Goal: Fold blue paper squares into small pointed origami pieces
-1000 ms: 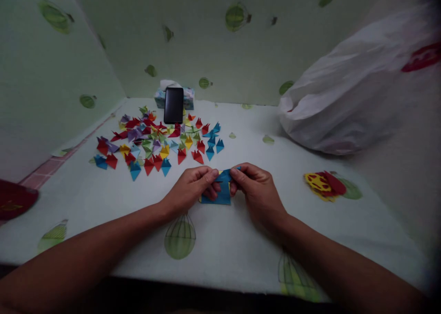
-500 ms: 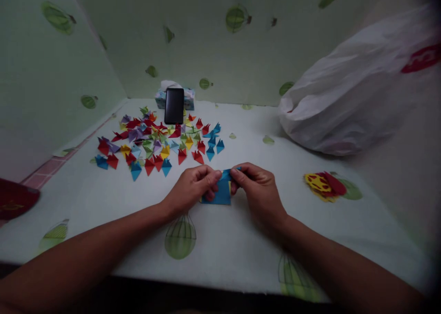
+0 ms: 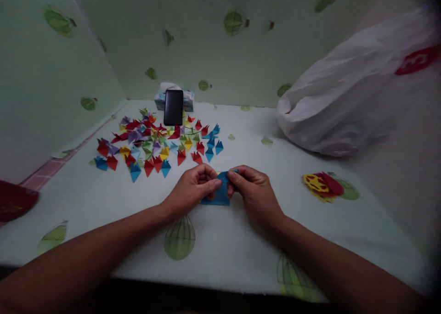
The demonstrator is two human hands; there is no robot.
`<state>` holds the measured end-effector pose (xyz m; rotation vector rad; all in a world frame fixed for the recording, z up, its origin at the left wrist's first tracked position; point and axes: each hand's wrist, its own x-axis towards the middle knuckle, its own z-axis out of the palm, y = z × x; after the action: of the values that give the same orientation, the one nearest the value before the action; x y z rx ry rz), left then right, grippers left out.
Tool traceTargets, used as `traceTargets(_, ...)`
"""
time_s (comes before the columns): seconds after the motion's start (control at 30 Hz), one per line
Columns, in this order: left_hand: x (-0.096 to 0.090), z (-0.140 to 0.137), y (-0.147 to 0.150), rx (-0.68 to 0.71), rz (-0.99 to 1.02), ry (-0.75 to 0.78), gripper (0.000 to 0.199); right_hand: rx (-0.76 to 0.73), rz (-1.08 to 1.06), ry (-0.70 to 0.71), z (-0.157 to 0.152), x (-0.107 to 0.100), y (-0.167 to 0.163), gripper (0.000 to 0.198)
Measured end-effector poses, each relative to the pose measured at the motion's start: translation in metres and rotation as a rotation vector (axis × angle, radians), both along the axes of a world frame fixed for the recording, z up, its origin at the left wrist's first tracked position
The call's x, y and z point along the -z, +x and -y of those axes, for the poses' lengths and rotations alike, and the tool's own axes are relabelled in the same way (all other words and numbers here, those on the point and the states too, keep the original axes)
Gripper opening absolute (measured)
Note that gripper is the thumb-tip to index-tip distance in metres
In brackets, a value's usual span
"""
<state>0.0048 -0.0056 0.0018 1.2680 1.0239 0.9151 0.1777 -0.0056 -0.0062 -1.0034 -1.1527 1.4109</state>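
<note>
A small sheet of blue folding paper (image 3: pixel 221 197) is held between both hands, just above or on the table; I cannot tell which. My left hand (image 3: pixel 197 185) pinches its left part between thumb and curled fingers. At the upper right corner, my right hand (image 3: pixel 254 187) grips the paper with thumb and forefinger. A sliver of yellow shows at its top edge. The fingers hide part of the sheet, so its folds are hard to make out. Beyond my left hand lie many small folded paper pieces, among them a blue one (image 3: pixel 135 171) and a red one (image 3: pixel 181 156).
A black phone (image 3: pixel 173 107) leans on a tissue box (image 3: pixel 188 103) at the back. A white plastic bag (image 3: pixel 330 103) stands at the right, with yellow and red cut-out shapes (image 3: pixel 319 184) in front. A dark red object (image 3: pixel 15 200) sits at the left edge.
Both hands keep their grip on the blue paper. The left thumb has shifted slightly down, and the right hand has come slightly lower and left. The view has shifted a little.
</note>
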Motion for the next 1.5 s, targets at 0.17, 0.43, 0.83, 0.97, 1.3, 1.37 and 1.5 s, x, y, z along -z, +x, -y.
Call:
traceTargets(0.17, -0.003, 0.0, 0.0, 0.032, -0.007, 0.004, 0.029, -0.008, 0.034, -0.009, 0.003, -0.001, -0.002, 0.018)
traceTargets(0.43, -0.007, 0.0, -0.003, 0.017, -0.127, 0.139, 0.026, -0.123, 0.007, -0.043, -0.004, 0.001, 0.001, 0.024)
traceTargets(0.83, -0.005, -0.003, -0.005, 0.036, -0.088, 0.116, 0.025, -0.114, 0.072, 0.03, -0.004, -0.005, 0.006, 0.03)
traceTargets(0.97, 0.003, -0.006, -0.007, -0.018, -0.181, 0.297, 0.018, -0.052, 0.067, -0.007, -0.005, -0.007, 0.006, 0.031)
traceTargets(1.3, 0.002, -0.005, -0.01, -0.14, -0.642, 1.221, 0.006, -0.187, 0.022, -0.115, 0.001, -0.005, 0.002, 0.034)
traceTargets(1.37, -0.001, -0.003, -0.008, -0.214, -0.533, 1.056, 0.008, -0.212, 0.003, -0.085, 0.001, -0.005, 0.002, 0.038)
traceTargets(1.5, -0.002, 0.001, -0.005, -0.228, -0.169, 0.353, 0.013, -0.187, 0.044, 0.005, -0.002, -0.006, 0.002, 0.032)
